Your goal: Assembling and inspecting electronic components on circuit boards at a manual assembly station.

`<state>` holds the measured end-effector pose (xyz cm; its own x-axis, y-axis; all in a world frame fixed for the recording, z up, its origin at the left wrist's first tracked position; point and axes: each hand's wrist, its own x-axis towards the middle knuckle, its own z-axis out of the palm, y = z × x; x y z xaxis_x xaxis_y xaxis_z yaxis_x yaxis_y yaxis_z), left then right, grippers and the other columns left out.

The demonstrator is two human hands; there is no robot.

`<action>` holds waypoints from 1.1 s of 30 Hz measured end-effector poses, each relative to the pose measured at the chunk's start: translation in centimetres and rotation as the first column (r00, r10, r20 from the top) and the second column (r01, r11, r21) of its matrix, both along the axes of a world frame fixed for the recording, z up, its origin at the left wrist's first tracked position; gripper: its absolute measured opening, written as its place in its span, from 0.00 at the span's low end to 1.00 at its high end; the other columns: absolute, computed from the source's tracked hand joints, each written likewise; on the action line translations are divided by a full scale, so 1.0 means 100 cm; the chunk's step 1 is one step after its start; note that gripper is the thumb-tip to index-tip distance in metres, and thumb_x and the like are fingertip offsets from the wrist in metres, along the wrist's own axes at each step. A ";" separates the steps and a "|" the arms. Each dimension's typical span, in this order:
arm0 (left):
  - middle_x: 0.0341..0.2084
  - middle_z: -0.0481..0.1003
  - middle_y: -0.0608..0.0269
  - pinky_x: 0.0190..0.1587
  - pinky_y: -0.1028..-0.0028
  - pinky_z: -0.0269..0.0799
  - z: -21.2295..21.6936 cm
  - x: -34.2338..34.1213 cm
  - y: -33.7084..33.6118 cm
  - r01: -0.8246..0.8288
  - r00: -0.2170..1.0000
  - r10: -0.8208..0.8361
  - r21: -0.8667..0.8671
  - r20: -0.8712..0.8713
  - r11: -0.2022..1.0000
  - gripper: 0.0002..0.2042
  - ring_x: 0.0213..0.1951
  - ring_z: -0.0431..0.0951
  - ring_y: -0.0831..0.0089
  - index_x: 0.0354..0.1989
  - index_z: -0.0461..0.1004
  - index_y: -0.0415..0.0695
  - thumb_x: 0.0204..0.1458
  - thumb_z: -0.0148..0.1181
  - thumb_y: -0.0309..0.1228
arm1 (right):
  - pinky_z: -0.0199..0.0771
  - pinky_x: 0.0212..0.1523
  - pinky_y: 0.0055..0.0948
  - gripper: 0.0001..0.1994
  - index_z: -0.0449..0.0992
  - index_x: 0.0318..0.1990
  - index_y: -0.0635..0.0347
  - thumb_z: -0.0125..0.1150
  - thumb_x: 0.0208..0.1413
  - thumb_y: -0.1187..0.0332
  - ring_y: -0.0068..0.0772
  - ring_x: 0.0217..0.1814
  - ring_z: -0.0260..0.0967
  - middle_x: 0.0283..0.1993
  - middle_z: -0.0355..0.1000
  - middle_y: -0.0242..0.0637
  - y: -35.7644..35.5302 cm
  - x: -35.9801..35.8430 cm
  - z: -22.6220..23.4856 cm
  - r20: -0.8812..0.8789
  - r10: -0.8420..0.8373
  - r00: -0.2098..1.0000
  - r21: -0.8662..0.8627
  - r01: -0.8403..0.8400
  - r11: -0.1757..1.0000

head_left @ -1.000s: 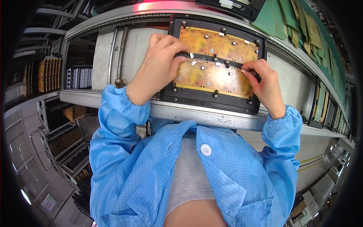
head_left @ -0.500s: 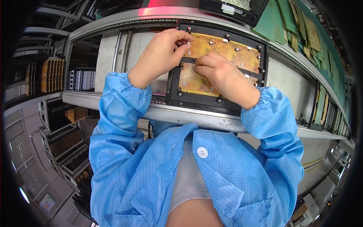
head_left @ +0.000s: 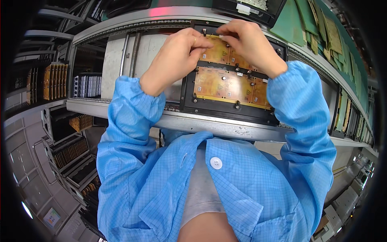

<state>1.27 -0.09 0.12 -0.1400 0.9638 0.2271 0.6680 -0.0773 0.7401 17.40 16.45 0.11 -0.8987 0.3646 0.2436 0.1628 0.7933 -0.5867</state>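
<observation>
A black carrier frame (head_left: 188, 86) lies across the rails and holds two rows of yellow-brown circuit boards. Over the far row's left board (head_left: 216, 51), my left hand (head_left: 177, 54) is closed, thumb and fingertips near each other; whatever they hold is hidden. My right hand (head_left: 252, 46) is at the far edge of the same row, its thumb and index finger pinched around something too small to make out. The near-row boards (head_left: 209, 82) lie uncovered, with small white parts and black posts around them. My right hand hides part of the far row.
A metal rail (head_left: 225, 128) runs along the near side, and a threaded rod (head_left: 135, 54) crosses at left. Behind the carrier sits a black bin (head_left: 258, 14) of small white parts. Green sheets (head_left: 306, 24) are piled at far right; racked boards (head_left: 55, 80) stand at left.
My right hand has moved from between the rows to the far edge, uncovering the near row. My left hand has shifted slightly right. The carrier appears a little farther right.
</observation>
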 end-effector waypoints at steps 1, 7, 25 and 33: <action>0.37 0.79 0.50 0.44 0.66 0.77 0.003 0.003 -0.006 -0.032 0.999 0.032 -0.005 -0.011 0.999 0.11 0.39 0.81 0.55 0.44 0.82 0.38 0.53 0.58 0.21 | 0.78 0.45 0.35 0.09 0.81 0.43 0.66 0.65 0.55 0.76 0.45 0.43 0.78 0.41 0.78 0.45 0.002 -0.006 -0.006 -0.012 0.005 1.000 0.034 -0.004 0.999; 0.38 0.79 0.53 0.39 0.68 0.78 0.004 0.006 -0.039 -0.126 0.985 0.129 -0.033 0.113 0.991 0.10 0.37 0.82 0.59 0.43 0.81 0.37 0.54 0.61 0.20 | 0.79 0.46 0.35 0.09 0.82 0.43 0.65 0.64 0.55 0.75 0.46 0.43 0.79 0.41 0.78 0.45 0.003 -0.015 -0.017 0.034 0.024 0.999 0.041 -0.025 0.999; 0.32 0.80 0.55 0.46 0.62 0.75 -0.008 0.041 -0.023 -0.010 0.997 0.015 0.069 -0.070 0.998 0.07 0.41 0.77 0.56 0.36 0.80 0.38 0.48 0.63 0.19 | 0.78 0.45 0.34 0.12 0.78 0.48 0.63 0.65 0.56 0.73 0.40 0.43 0.76 0.46 0.76 0.42 0.005 -0.002 -0.026 -0.034 0.003 0.999 0.134 0.002 0.991; 0.30 0.80 0.56 0.45 0.64 0.76 -0.014 0.048 -0.018 0.019 0.993 -0.010 0.075 -0.119 0.997 0.07 0.40 0.78 0.58 0.34 0.81 0.39 0.46 0.63 0.18 | 0.76 0.44 0.36 0.15 0.69 0.49 0.65 0.65 0.56 0.74 0.42 0.41 0.71 0.45 0.65 0.45 -0.002 0.046 0.047 -0.046 -0.196 0.980 -0.099 0.191 0.977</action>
